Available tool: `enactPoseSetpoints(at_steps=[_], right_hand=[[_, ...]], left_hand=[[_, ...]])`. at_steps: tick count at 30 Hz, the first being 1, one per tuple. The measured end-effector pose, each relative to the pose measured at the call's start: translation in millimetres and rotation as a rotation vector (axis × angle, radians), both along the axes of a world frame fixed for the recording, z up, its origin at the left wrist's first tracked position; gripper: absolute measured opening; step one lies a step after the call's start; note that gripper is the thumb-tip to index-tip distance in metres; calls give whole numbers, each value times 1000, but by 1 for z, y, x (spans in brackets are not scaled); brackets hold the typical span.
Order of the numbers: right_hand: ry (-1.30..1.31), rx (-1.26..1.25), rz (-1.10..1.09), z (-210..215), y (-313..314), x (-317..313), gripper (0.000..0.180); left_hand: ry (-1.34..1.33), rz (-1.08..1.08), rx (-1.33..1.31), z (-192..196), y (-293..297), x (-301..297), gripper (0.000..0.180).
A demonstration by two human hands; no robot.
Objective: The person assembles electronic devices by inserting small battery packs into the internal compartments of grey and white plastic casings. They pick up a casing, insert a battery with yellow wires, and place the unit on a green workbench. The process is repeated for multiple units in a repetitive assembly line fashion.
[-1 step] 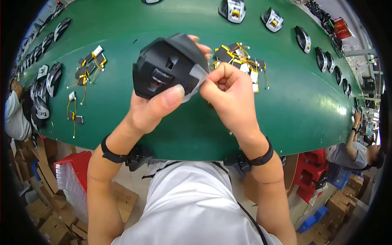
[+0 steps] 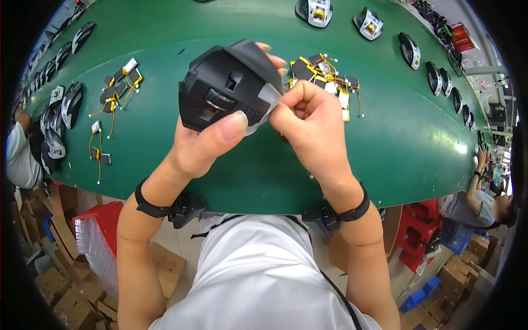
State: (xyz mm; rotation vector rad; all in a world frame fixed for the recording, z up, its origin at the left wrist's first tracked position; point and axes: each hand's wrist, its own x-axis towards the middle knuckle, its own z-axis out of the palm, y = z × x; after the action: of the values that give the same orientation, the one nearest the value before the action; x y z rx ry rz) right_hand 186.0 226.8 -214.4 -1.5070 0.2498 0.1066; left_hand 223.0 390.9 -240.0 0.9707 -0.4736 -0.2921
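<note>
My left hand [image 2: 212, 137] wraps round a large black computer mouse [image 2: 206, 77], its thumb along the near side and its fingertips showing past the far right edge. A ribbed wheel [image 2: 220, 100] and a small rectangular opening [image 2: 234, 80] are on the side turned up. A pale, translucent film-like piece [image 2: 268, 94] lies along the mouse's right edge. My right hand [image 2: 311, 118] pinches the outer end of that piece between thumb and forefinger, its other fingers curled in. The mouse is held tilted above the green table [image 2: 253, 187].
Small wired battery packs lie in a pile [image 2: 324, 74] beyond my right hand and in a looser group [image 2: 118, 85] at the left. Partly built mice [image 2: 316, 12] line the far and right sides; more mice [image 2: 54, 124] are stacked at left. Other people [image 2: 473, 206] sit at both ends.
The mouse has tilted slightly and shifted a little away from me. My right hand keeps its pinch, barely moved.
</note>
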Motion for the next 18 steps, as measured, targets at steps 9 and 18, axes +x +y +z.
enactPoseSetpoints(at_steps=[9, 18], right_hand=[[38, 100, -4, 0, 2, 4, 9], [64, 111, 86, -7, -6, 15, 30]], left_hand=[[56, 41, 115, 4, -4, -1, 98], [206, 20, -105, 1, 4, 12, 84]])
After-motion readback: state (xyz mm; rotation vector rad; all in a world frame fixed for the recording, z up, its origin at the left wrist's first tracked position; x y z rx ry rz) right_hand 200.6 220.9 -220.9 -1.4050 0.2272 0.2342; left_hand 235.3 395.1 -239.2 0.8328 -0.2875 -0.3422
